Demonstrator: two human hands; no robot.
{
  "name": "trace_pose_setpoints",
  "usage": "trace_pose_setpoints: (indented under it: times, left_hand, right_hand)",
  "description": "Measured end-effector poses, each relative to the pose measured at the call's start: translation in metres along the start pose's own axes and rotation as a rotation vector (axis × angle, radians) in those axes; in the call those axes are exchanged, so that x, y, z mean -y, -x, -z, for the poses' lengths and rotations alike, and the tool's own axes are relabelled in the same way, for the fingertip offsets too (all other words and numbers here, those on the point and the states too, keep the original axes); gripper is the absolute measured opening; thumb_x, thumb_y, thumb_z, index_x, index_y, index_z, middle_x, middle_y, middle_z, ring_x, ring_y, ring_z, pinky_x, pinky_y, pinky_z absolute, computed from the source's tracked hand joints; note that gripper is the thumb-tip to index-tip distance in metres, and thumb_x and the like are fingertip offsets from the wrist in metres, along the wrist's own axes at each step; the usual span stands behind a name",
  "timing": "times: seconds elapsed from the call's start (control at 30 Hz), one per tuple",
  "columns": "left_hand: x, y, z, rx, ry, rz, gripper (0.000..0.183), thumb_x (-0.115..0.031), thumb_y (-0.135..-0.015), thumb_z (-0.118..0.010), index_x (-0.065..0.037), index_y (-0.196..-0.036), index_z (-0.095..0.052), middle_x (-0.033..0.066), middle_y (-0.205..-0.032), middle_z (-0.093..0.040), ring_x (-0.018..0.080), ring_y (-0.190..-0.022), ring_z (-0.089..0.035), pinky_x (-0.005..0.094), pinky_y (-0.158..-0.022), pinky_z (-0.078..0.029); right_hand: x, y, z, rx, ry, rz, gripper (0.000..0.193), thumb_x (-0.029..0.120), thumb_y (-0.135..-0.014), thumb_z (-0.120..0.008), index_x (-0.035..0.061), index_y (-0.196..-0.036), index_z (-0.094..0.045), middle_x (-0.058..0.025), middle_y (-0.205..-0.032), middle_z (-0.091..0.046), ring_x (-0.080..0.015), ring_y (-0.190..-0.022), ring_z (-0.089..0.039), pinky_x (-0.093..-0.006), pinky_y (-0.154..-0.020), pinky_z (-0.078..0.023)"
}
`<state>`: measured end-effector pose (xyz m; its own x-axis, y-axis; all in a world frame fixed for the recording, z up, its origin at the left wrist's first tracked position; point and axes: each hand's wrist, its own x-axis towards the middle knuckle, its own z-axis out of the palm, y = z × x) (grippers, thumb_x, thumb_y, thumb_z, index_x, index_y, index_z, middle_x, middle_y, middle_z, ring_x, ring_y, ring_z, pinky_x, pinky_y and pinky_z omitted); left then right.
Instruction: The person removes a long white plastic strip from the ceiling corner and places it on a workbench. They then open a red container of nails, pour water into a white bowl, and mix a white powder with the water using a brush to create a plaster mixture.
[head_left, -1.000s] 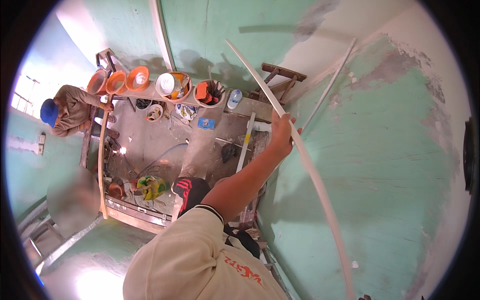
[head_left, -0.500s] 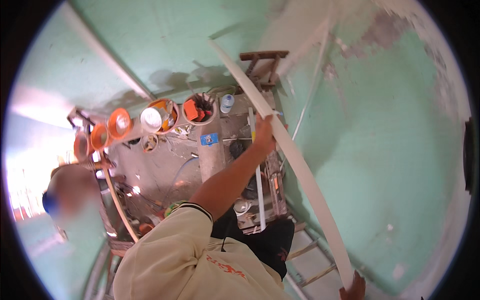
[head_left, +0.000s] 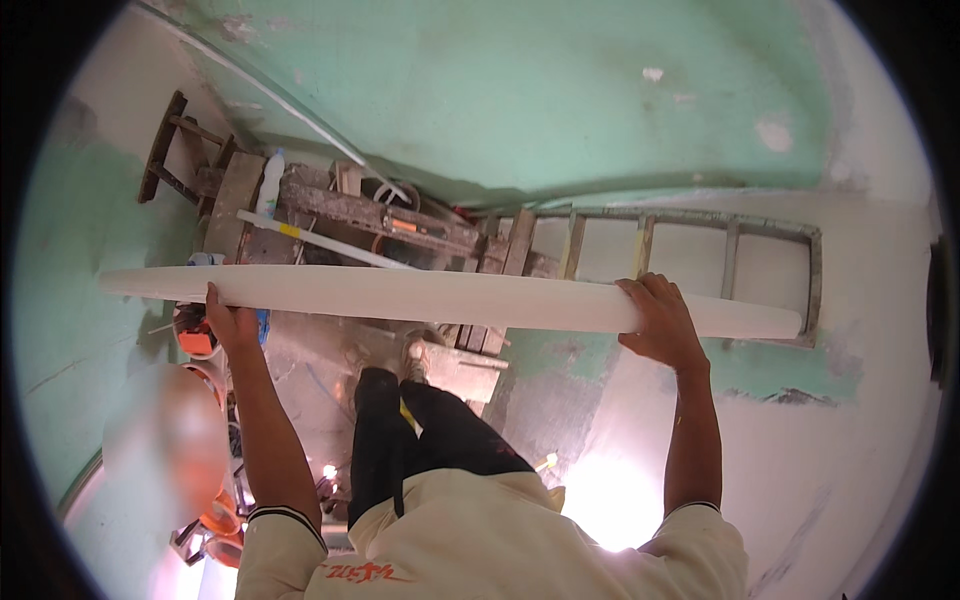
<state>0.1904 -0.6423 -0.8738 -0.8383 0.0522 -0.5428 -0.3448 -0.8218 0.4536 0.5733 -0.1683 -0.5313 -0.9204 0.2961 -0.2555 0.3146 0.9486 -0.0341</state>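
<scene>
A long, smooth white strip (head_left: 430, 293) stretches nearly level across the view in front of me, tapering toward both ends. Near its left end my left hand (head_left: 230, 322) is closed on it, the thumb on the near edge and the other fingers largely hidden behind the strip. Farther right, my right hand (head_left: 660, 318) grips the strip from above, its fingers over the top face. Between the two hands the strip spans the space above the floor and my legs.
Beyond the strip, a ladder (head_left: 733, 262) lies along the green wall (head_left: 560, 90). Wooden planks (head_left: 370, 212), a narrow white bar (head_left: 325, 242), a bottle (head_left: 270, 182) and a small wooden stand (head_left: 170, 150) are at upper left. Orange containers (head_left: 222, 518) and another person (head_left: 150, 450) are at lower left.
The view has turned right. The white strip, steeply slanted before, now lies almost level across it. Both hands have stayed on the strip, and my right arm has come fully into view.
</scene>
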Motion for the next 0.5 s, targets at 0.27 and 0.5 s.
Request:
trace_pose_setpoints:
  times: [0.27, 0.5]
  left_hand:
    - [-0.059, 0.048, 0.068, 0.119, -0.103, 0.016, 0.045, -0.013, -0.111, -0.045, 0.0, -0.153, -0.04, 0.0234, -0.146, -0.055, 0.0374, -0.14, -0.052, 0.0538, -0.124, -0.039]
    - [-0.039, 0.109, -0.013, -0.002, -0.021, -0.176, 0.04, -0.012, -0.108, -0.05, -0.003, -0.145, -0.04, 0.0221, -0.132, -0.062, 0.0406, -0.112, -0.068, 0.0601, -0.103, -0.058]
  right_hand:
    - [0.026, 0.064, -0.041, 0.116, -0.049, 0.006, 0.071, 0.016, -0.061, -0.087, 0.0092, -0.128, -0.065, -0.0161, -0.106, -0.062, -0.0397, -0.107, -0.06, -0.0517, -0.096, -0.049]
    - [0.03, 0.097, 0.018, 0.171, 0.033, -0.033, 0.067, 0.016, -0.066, -0.084, 0.0043, -0.13, -0.065, -0.0233, -0.117, -0.066, -0.0468, -0.111, -0.061, -0.0584, -0.099, -0.05]
